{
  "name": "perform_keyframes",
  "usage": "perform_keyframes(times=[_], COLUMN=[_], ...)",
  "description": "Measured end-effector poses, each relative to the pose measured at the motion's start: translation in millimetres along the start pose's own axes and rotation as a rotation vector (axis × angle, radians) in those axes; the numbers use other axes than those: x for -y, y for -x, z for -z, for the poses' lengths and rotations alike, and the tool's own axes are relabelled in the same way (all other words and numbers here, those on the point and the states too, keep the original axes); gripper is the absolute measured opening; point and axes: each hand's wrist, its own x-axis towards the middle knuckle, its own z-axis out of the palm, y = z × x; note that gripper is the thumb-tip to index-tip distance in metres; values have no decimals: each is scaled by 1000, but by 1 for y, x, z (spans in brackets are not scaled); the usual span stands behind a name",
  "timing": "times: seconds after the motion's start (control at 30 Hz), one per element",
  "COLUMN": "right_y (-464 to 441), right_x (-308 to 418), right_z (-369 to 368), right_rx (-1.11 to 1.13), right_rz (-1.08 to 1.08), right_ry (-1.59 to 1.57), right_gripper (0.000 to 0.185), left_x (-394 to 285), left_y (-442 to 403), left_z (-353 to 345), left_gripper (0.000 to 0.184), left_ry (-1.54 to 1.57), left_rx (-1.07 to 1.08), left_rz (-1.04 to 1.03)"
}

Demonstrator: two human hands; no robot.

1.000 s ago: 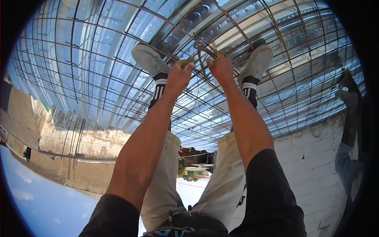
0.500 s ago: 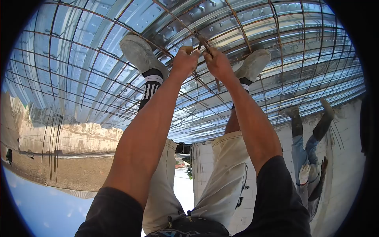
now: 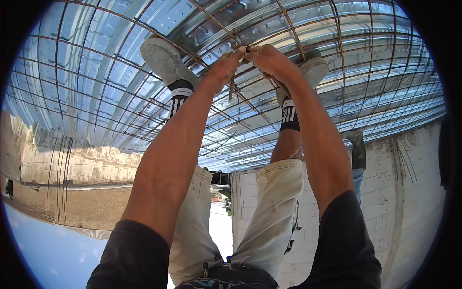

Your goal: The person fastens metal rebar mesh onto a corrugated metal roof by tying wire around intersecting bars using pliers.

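Both my hands meet at the rusty rebar mesh (image 3: 288, 30), just in front of my shoes. My left hand (image 3: 225, 70) is closed, its thumb and finger pinched near a bar crossing. Beside it my right hand (image 3: 273, 62) is closed round pincers (image 3: 232, 87); their head is mostly hidden between the hands, and one handle seems to hang below my left hand. A thin dark wire (image 3: 238, 115) curves down over the mesh. What my left fingertips pinch is too small to make out.
Shiny corrugated metal decking (image 3: 120, 36) lies under the mesh. My grey shoes (image 3: 161, 58) stand on it, apart. A block wall (image 3: 375, 192) rises at the right, with another person's boot (image 3: 357, 149) near it. Upright bars (image 3: 60, 178) stand by the left wall.
The pincers have turned in my right hand, which has rolled over the bar crossing. My left hand has stayed close beside it. The other person is now mostly hidden behind my right arm.
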Motion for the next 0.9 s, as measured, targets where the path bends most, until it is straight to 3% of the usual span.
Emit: perform_keyframes(times=[0.07, 0.13, 0.2, 0.27, 0.3, 0.37, 0.5, 0.63, 0.77, 0.8, 0.83, 0.9], right_y=[-1, -13, -20, -5, -2, 3, 58, 28, 17, 19, 20, 18], right_x=[14, -8, -24, -17, -23, -42, 4, -32, -34, -36, -39, -37], right_z=[5, -7, -19, -35, -43, -63, -70, -112, -141, -142, -144, -151], right_rx=[22, -57, -196, -394, -427, -491, -104, -106, -286, -275, -475, -511], right_rz=[-51, 186, 215, 31, 42, 62, -278, -117, -54, 200, 426, 300], right_ry=[61, 158, 177, 120, 92, 33, -548, -479, -516, 191, 896, 774], right_gripper=[41, 42, 43, 44, 46, 50, 55, 50, 33, 29, 27, 30], left_x=[-7, -11, -17, -15, -12, -7, -10, -18, -27, -31, -34, -34], left_y=[2, 7, 10, 8, 6, -6, -12, -12, -11, -6, 0, 8], left_z=[4, -2, -10, -17, -18, -12, 2, 9, 9, 6, 3, -5], left_gripper=[65, 62, 53, 52, 52, 49, 48, 50, 54, 54, 54, 53], left_ry=[55, 179, 286, 229, 200, 65, -183, -483, -967, -980, -994, -732], left_rx=[90, 150, 156, 56, 7, -39, -1, 9, 91, 67, 43, -111], left_rz=[93, 105, 116, 76, 57, 68, 116, 84, -7, -8, -8, 31])
